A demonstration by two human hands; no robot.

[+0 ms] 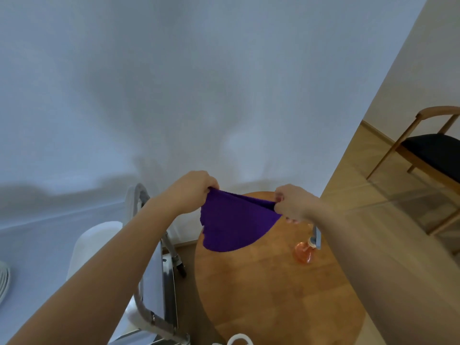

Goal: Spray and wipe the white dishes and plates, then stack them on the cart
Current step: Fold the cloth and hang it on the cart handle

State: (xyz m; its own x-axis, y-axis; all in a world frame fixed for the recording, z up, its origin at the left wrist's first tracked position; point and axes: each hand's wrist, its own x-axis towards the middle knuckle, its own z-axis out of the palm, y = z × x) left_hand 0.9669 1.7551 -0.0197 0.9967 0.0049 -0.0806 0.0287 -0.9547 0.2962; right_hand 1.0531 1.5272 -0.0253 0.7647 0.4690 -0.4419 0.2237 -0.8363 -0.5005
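Soft, even indoor light, rather dim and bluish. Broad blurred shadows fall on the white wall [199, 95]. Motion blur smears the whole frame; wide-angle distortion bends and stretches the edges.

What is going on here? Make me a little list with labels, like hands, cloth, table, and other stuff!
left hand: left hand grips one top corner of the purple cloth
right hand: right hand grips the other corner
cloth: held up in the air above the table, hanging down between the hands
table: round wooden table
bottle: spray bottle with orange liquid stands on the table, below the right hand
cart: metal cart left of the table
chair: wooden chair with a dark seat, far right
dishes: only a white rim at the bottom edge, unclear
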